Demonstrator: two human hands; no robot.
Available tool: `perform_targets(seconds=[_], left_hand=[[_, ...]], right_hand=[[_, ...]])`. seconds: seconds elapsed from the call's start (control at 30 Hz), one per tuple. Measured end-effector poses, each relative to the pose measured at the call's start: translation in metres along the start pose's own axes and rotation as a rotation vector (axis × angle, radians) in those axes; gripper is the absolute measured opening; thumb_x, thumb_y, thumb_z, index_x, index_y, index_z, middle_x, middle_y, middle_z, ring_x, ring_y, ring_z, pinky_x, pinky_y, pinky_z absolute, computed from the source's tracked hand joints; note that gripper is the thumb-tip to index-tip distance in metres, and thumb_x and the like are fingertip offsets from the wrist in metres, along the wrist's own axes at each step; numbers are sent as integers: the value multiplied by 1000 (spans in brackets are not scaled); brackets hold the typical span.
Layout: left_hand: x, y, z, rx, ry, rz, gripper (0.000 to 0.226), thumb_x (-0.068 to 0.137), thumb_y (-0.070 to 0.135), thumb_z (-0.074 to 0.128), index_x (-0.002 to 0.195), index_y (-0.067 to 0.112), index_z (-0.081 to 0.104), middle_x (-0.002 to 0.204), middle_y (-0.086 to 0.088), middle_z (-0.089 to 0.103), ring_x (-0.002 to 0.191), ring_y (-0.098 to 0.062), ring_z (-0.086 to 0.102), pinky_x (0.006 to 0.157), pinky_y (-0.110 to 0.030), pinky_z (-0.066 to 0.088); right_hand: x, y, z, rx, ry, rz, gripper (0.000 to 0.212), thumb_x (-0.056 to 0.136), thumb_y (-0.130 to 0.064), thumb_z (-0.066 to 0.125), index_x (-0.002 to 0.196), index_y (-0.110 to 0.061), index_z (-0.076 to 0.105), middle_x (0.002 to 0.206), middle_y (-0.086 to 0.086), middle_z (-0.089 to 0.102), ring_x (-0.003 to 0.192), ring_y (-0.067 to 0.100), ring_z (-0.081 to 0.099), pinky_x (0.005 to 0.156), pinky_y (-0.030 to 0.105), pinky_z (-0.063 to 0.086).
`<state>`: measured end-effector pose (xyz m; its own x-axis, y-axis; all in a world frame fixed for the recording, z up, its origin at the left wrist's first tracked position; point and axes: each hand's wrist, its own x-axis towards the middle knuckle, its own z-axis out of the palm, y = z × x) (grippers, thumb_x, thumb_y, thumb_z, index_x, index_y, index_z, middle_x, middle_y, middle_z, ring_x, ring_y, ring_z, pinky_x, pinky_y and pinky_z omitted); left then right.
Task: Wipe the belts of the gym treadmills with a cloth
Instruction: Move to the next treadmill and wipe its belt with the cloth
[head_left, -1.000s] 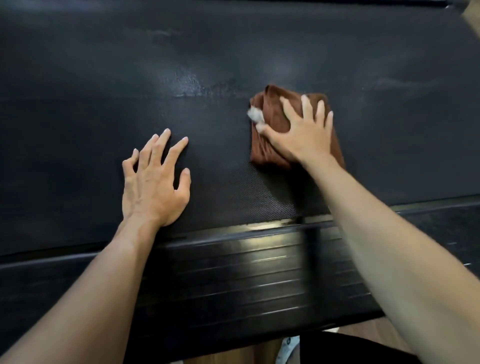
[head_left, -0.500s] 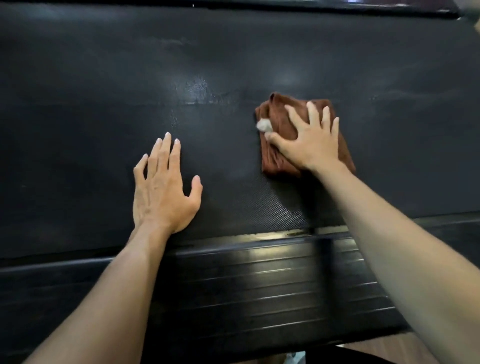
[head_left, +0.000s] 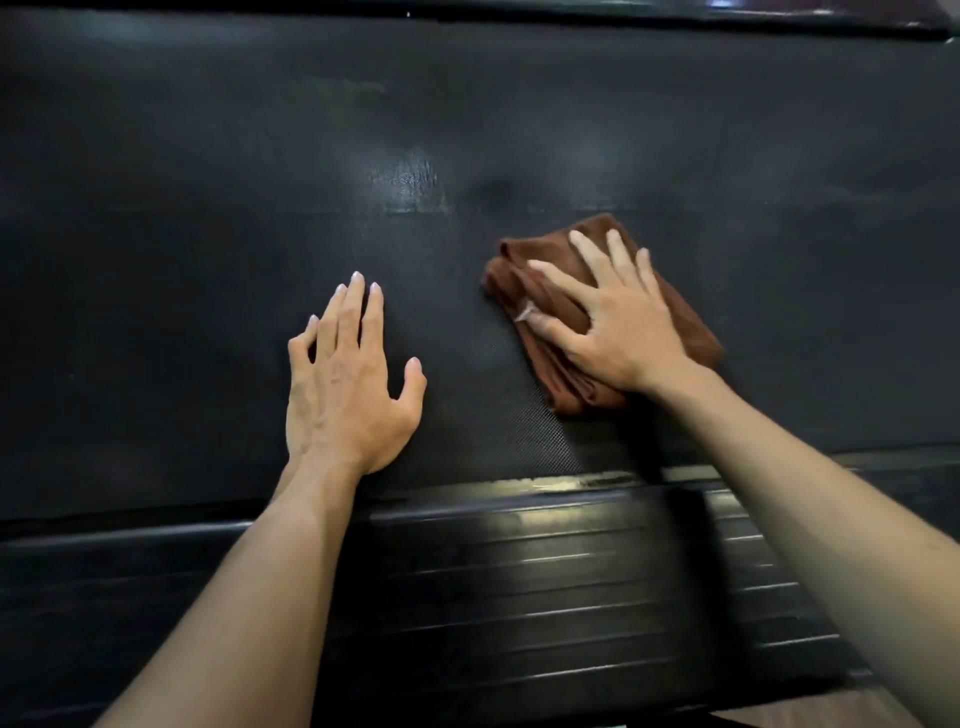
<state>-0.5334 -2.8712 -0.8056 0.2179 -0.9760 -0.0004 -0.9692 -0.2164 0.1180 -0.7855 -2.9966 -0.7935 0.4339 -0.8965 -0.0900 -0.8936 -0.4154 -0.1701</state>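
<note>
The folded rust-brown terry cloth (head_left: 566, 358) lies on the wide black textured treadmill belt (head_left: 208, 208), right of centre and towards the near edge. Its long axis runs diagonally, from a far-left corner down to a near-right corner, and its bunched folds face left. A small pale tag or bit of lint shows at its left edge, too small to tell which.

The right hand (head_left: 618, 322) rests flat on top of the cloth, palm down, fingers spread and pointing away and slightly left, the thumb stretched across the cloth's left folds; it presses the cloth rather than clutching it. The forearm comes in from the lower right.

The left hand (head_left: 348, 384) lies flat and empty on the bare belt, just left of the cloth and not touching it, fingers close together and pointing away, thumb out to the right.

Below the belt's near edge runs the glossy black ribbed side rail (head_left: 519, 571), which both forearms cross
</note>
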Motion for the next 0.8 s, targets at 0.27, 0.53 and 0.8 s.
perform_targets(seconds=[0.27,0.53,0.8], left_hand=[[0,-1,1,2,-5,9,80,96,52,27,163,9,17,171,-7,10,158,-21,10,123,-47,20],[1,-1,0,-3,-16,7,82,95,53,30,163,10,15,171,-7,9,158,-21,8,123,-46,20],[0,-1,1,-21,-6,5,80,96,51,34,163,11,15,172,-6,8,158,-20,7,124,-45,17]], right_hand=[[122,-22,-14,30,-54,346,76,94,-82,23,162,-48,18,174,12,-1,157,44,-12,123,62,-14],[60,-39,-2,10,-85,-188,68,95,-77,26,158,-53,27,175,2,6,160,31,-8,126,56,-12],[98,12,-21,15,-58,249,68,98,-78,27,160,-51,22,175,6,4,159,36,-7,126,57,-9]])
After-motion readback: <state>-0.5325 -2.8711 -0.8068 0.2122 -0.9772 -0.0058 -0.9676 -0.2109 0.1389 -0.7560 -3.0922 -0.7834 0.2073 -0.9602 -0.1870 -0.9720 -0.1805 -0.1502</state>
